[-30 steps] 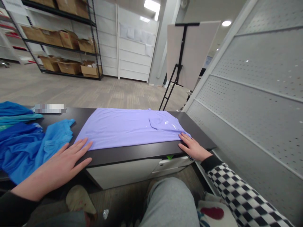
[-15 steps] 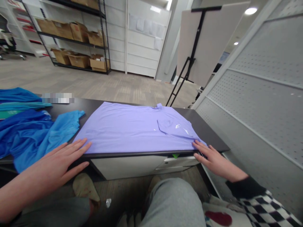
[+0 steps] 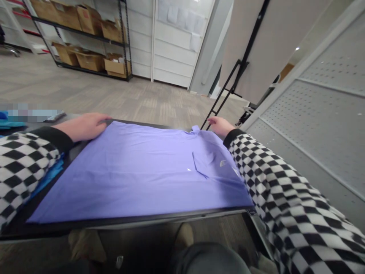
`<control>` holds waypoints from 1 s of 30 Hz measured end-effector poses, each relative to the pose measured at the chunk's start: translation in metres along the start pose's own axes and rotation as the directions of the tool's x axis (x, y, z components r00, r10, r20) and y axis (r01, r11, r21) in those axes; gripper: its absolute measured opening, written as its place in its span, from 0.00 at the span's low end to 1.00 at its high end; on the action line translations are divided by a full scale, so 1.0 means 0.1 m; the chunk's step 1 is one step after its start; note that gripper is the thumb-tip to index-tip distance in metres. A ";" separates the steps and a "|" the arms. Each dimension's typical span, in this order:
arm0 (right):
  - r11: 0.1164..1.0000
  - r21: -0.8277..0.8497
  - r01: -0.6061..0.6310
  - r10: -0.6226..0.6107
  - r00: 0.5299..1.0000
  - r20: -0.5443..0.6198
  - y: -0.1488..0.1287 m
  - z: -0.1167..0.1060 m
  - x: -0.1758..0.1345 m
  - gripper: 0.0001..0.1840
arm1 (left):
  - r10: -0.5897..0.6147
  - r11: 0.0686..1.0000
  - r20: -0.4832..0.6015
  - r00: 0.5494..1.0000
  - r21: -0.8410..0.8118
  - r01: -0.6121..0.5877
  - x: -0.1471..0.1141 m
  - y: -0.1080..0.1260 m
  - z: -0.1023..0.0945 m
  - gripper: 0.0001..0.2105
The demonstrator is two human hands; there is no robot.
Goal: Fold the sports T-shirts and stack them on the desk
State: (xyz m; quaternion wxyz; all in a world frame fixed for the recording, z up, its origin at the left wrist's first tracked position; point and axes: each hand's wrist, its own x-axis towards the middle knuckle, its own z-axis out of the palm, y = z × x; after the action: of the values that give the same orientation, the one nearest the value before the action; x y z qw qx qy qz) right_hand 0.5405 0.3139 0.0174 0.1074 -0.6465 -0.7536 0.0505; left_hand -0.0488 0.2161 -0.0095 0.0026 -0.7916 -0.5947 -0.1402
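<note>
A light purple shirt (image 3: 137,163) lies spread flat over the dark tabletop, its collar end at the right and a folded part with small shiny marks near it. At its far left corner is my left hand (image 3: 88,126), fingers stretched out and thumb apart. I cannot make out whether it touches the cloth. My right hand (image 3: 220,125) is over the far right edge, near the small raised bit of collar cloth. Its fingers point left, slightly bent and apart, with nothing visible in them. The right sleeve hides part of the shirt's right side.
Blue garments (image 3: 49,177) lie on the left, partly covered by my left sleeve. A black easel stand (image 3: 228,89) with a large board rises beyond the table. A perforated grey panel (image 3: 319,110) borders the right side. Cardboard boxes (image 3: 89,61) fill a black shelf behind.
Both hands have left the shirt's near edge and reached forward to its far edge. The view has tilted down and come closer to the table.
</note>
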 end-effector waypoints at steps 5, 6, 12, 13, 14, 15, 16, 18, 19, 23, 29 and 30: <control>0.940 -0.017 0.340 -0.322 0.905 0.276 -0.14 0.40 0.65 0.43 | 0.058 0.997 0.094 0.994 0.051 -0.063 0.29 -0.22 0.23 0.36; 0.928 -0.024 0.372 -0.346 0.883 0.317 -0.14 0.44 0.73 0.41 | 0.061 0.997 0.088 0.994 0.043 -0.065 0.30 -0.24 0.24 0.37; 0.909 -0.176 0.378 -0.304 0.889 0.342 -0.07 0.31 0.98 0.19 | -0.090 0.993 0.104 0.990 -0.065 0.097 0.30 -0.32 0.25 0.42; 0.913 -0.207 0.351 -0.279 0.908 0.312 -0.09 0.24 0.96 0.17 | -0.111 0.987 0.100 0.989 -0.101 0.122 0.30 -0.33 0.25 0.43; 0.915 -0.240 0.324 -0.254 0.926 0.281 -0.12 0.15 0.92 0.15 | -0.123 0.978 0.093 0.988 -0.155 0.136 0.30 -0.34 0.25 0.43; 0.915 -0.272 0.299 -0.233 0.940 0.250 -0.16 0.05 0.86 0.15 | -0.128 0.964 0.089 0.988 -0.222 0.145 0.29 -0.35 0.25 0.43; 0.915 -0.297 0.275 -0.216 0.952 0.216 -0.19 -0.06 0.78 0.15 | -0.128 0.944 0.087 0.988 -0.295 0.148 0.28 -0.34 0.24 0.43; 0.922 -0.303 0.242 -0.203 0.967 0.153 -0.26 -0.30 0.58 0.15 | -0.116 0.891 0.087 0.989 -0.431 0.143 0.25 -0.32 0.18 0.43; 0.931 -0.282 0.231 -0.202 0.971 0.127 -0.28 -0.43 0.46 0.15 | -0.112 0.867 0.085 0.990 -0.479 0.139 0.21 -0.29 0.13 0.42; 0.980 -0.122 0.158 -0.148 0.985 0.092 -0.25 -0.93 -0.21 0.13 | -0.108 0.822 0.047 0.993 -0.558 0.116 -0.01 -0.15 -0.20 0.41; 0.935 0.095 0.343 -0.353 0.927 0.123 -0.17 -0.98 -1.77 0.09 | -0.110 0.940 0.112 0.988 -0.312 0.140 -0.71 -0.12 -0.46 0.46; 0.914 0.078 0.399 -0.406 0.901 0.150 -0.19 -0.88 -2.04 0.09 | -0.080 0.952 0.134 0.988 -0.283 0.115 -0.84 -0.15 -0.41 0.45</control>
State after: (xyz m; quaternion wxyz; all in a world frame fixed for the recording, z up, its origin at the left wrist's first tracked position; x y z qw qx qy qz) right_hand 0.5705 0.1044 0.0874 0.0681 -0.4681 -0.8757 0.0971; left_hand -0.0931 0.1343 0.0082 -0.1561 -0.7601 -0.6052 -0.1776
